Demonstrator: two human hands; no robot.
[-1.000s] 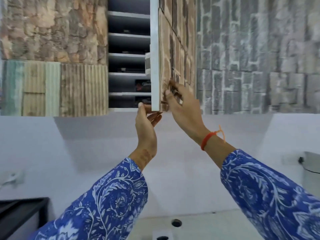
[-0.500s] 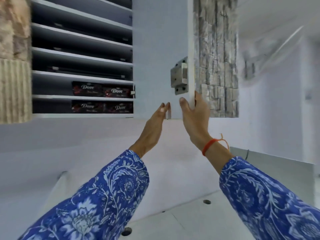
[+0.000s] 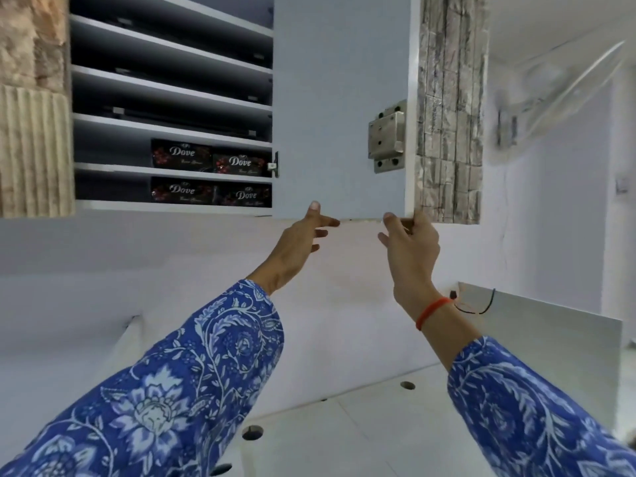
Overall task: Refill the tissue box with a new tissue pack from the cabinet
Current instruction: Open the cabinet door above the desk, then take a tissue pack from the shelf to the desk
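Overhead, both hands (image 3: 409, 249) at cabinet door (image 3: 339, 108) bottom edge.

Blue floral sleeves (image 3: 192, 383) — red wristband (image 3: 434, 310)

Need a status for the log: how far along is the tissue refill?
Done: the cabinet door is swung open, shelves exposed. In hand: the right hand grips the door's bottom corner; the left hand is open just under its lower edge. Left: take a Dove pack from the lower shelves; refill the box, which is out of view.

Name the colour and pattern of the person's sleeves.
Blue with a white floral, vine-like print, seen best in the head view on the left sleeve.
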